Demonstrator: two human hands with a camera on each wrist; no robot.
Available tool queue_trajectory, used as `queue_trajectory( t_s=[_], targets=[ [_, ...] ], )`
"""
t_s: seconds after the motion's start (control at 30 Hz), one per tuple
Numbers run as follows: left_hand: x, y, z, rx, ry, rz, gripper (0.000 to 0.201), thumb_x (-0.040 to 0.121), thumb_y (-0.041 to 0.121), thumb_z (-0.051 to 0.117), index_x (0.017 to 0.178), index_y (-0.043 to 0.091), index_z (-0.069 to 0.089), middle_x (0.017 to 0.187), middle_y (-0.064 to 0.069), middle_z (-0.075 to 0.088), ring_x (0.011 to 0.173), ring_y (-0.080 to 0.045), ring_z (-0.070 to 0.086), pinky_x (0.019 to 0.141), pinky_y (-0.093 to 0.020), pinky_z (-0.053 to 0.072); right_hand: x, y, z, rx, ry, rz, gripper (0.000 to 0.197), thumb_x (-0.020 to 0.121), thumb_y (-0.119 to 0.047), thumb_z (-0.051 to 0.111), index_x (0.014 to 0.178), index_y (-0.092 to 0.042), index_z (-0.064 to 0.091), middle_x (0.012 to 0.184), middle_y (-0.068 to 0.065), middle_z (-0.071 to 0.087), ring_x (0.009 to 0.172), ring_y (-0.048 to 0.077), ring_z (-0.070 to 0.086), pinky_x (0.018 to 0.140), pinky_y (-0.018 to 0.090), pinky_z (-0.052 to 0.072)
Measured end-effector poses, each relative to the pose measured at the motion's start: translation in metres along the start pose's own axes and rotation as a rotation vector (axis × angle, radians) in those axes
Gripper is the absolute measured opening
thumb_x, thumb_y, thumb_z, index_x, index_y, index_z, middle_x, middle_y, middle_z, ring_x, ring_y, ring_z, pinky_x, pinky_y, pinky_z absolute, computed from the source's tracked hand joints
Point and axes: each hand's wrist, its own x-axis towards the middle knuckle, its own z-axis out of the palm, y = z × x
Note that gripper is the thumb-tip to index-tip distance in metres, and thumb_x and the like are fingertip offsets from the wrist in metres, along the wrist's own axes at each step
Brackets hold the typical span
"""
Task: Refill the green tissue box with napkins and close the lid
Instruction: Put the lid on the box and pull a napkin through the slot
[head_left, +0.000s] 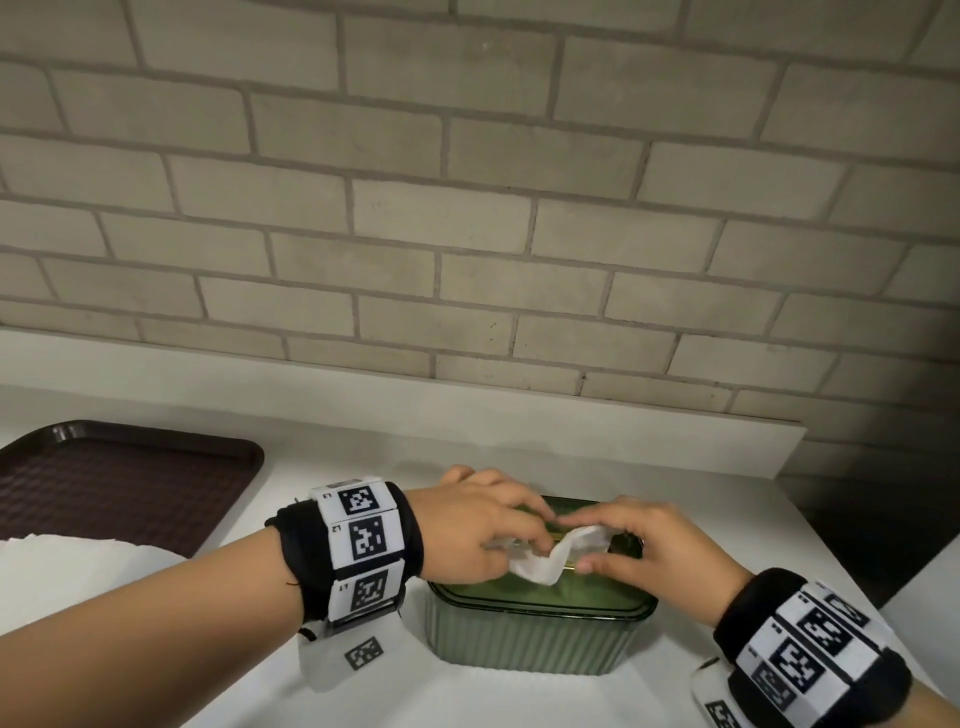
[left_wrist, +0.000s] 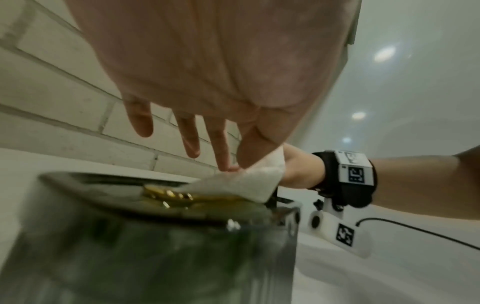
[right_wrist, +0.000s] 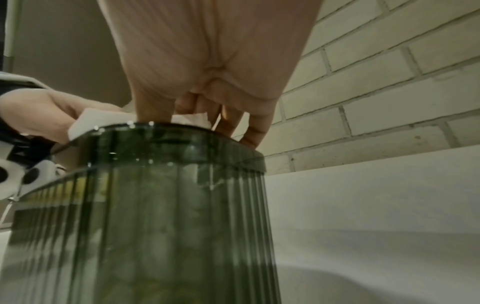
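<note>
The left wristband (head_left: 358, 545) bears small labels L1, L2 and L3.

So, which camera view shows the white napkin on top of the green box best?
The head view: the napkin is seen from above, standing out of the lid of the green tissue box between the left hand and right hand. The left wrist view shows it from the side, blurred; the right wrist view shows only strips behind the fingers.
</note>
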Motion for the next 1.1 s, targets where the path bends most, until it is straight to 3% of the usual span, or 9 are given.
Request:
queue_trajectory(
  t_s=[0.1,0.17,0.33,0.5,0.7,0.83,0.93,1.0,1.1],
  targets=[
    [0.006,0.002,0.013,0.058,0.019,0.007,0.032,0.097,0.02,0.04,0.124,0.032,0.054,0.141,0.022,0.04,0.135,-0.006,0.023,0.108,-0.032,0.011,-0.002,-0.001,-0.003,0.018,0.061,0.02,0.033,0.079,-0.024,0.074,0.083,-0.056,0.069,0.088,-0.019,0.071,0.088,0.0,0.064,0.077,0.011,0.046],
    [0.011,0.001,0.018,0.098,0.044,0.001,0.029,0.097,0.019,0.041,0.12,0.031,0.055,0.138,0.022,0.044,0.134,-0.006,0.025,0.108,-0.032,0.011,-0.005,0.0,-0.004,0.035,0.106,0.035,0.034,0.081,-0.013,0.072,0.081,-0.047,0.073,0.086,-0.022,0.072,0.084,0.001,0.066,0.077,0.013,0.049],
    [0.017,-0.001,0.01,0.13,0.043,-0.02,0.024,0.093,0.028,0.049,0.114,0.027,0.06,0.129,0.018,0.051,0.129,-0.005,0.031,0.108,-0.033,0.009,-0.016,-0.001,0.001,0.128,0.208,0.061,0.024,0.079,-0.016,0.075,0.092,-0.037,0.074,0.086,-0.027,0.071,0.086,-0.002,0.065,0.076,0.009,0.047],
    [0.009,-0.007,-0.01,0.033,0.099,-0.058,0.019,0.095,0.032,0.046,0.108,0.028,0.059,0.114,0.016,0.058,0.119,-0.004,0.042,0.112,-0.034,0.007,-0.023,-0.001,0.007,0.146,0.204,0.107,0.041,0.079,-0.021,0.075,0.109,-0.045,0.061,0.092,-0.035,0.064,0.092,-0.005,0.061,0.078,0.004,0.043],
    [-0.01,-0.017,-0.016,-0.038,0.12,-0.125,0.014,0.089,0.036,0.055,0.1,0.03,0.058,0.088,0.025,0.049,0.094,0.004,0.045,0.111,-0.03,0.019,-0.018,0.002,0.011,0.234,0.295,0.164,0.029,0.082,-0.013,0.072,0.093,-0.04,0.07,0.08,-0.019,0.071,0.078,0.003,0.064,0.071,0.008,0.047],
    [-0.016,-0.023,-0.004,-0.238,0.153,-0.133,0.052,0.074,0.048,0.066,0.12,0.034,0.047,0.11,0.028,0.044,0.11,-0.001,0.046,0.106,-0.031,0.034,-0.017,-0.002,0.012,0.244,0.316,0.145,0.026,0.082,-0.013,0.071,0.079,-0.038,0.073,0.076,-0.018,0.072,0.072,0.006,0.064,0.066,0.011,0.048],
    [-0.011,-0.023,-0.001,-0.483,0.09,-0.156,0.079,0.074,0.039,0.077,0.138,0.042,0.031,0.14,0.022,0.037,0.13,0.0,0.035,0.111,-0.024,0.03,-0.019,-0.005,0.012,0.231,0.335,0.115,0.023,0.082,-0.014,0.071,0.078,-0.036,0.072,0.077,-0.016,0.071,0.077,0.007,0.064,0.069,0.013,0.048],
    [-0.004,-0.019,-0.003,-0.537,0.031,-0.155,0.086,0.072,0.036,0.079,0.14,0.044,0.027,0.143,0.02,0.039,0.133,0.002,0.034,0.113,-0.023,0.027,-0.021,-0.005,0.01,0.248,0.36,0.105,0.023,0.081,-0.013,0.072,0.081,-0.036,0.071,0.078,-0.014,0.071,0.081,0.008,0.064,0.073,0.012,0.048],
    [0.009,-0.013,-0.008,-0.451,-0.024,-0.19,0.088,0.068,0.039,0.081,0.139,0.042,0.029,0.127,0.015,0.05,0.124,-0.005,0.045,0.107,-0.023,0.033,-0.023,-0.006,0.008,0.262,0.393,0.098,0.027,0.08,-0.011,0.073,0.085,-0.038,0.07,0.081,-0.016,0.071,0.085,0.004,0.065,0.077,0.008,0.046]
  ],
)
